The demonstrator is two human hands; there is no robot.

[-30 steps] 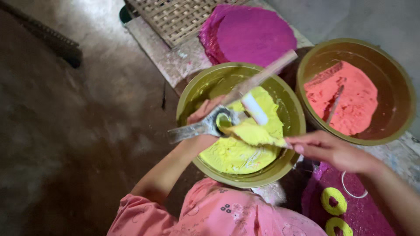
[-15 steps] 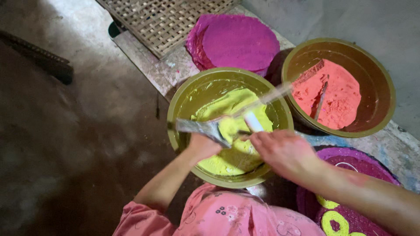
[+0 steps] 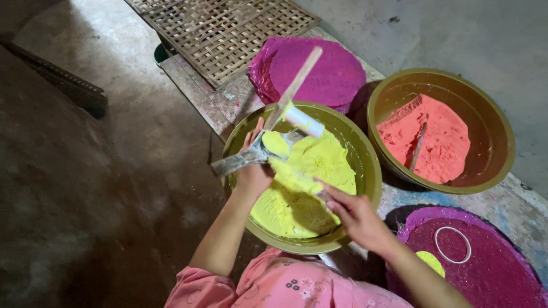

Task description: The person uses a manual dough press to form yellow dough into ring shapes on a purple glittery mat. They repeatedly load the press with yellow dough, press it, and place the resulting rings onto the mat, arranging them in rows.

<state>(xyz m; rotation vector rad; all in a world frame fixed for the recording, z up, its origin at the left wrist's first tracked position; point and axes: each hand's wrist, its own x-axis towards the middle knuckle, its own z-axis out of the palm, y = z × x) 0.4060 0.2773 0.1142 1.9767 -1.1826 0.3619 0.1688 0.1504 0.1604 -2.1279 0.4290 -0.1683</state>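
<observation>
The left hand [image 3: 253, 171] is gripping a metal tool [image 3: 251, 157], its fingers clamped round the grey handle that is sticking out to the hand's left, while the tool's cup, just beyond the fingertips, is sitting packed with yellow paste. A wooden stick [image 3: 297, 85] with a white roller [image 3: 303, 121] at its foot is slanting up and away from that cup, touching it. The right hand [image 3: 357, 215] is reaching in from the near right, fingers held together and stretched flat toward the paste [image 3: 308, 182]; whether the fingertips are pressing on it or on something thin under them cannot be told. Both hands are working over the yellow bowl [image 3: 371, 171], whose paste is lying heaped against its right side, below the left hand and just ahead of the right. Beyond the left hand, a purple disc [image 3: 331, 74] is lying behind the bowl, and farther off a woven mat [image 3: 222, 34] is resting on the ledge. Well to the right of the right hand, a second bowl [image 3: 496, 131] is holding red paste [image 3: 439, 142] with a stick [image 3: 418, 147] standing in it. Near the right wrist, a purple tray [image 3: 502, 274] is carrying a white ring [image 3: 452, 244] and a small yellow piece [image 3: 432, 262]. Pink sleeves [image 3: 285, 285] are showing at the bottom edge.
</observation>
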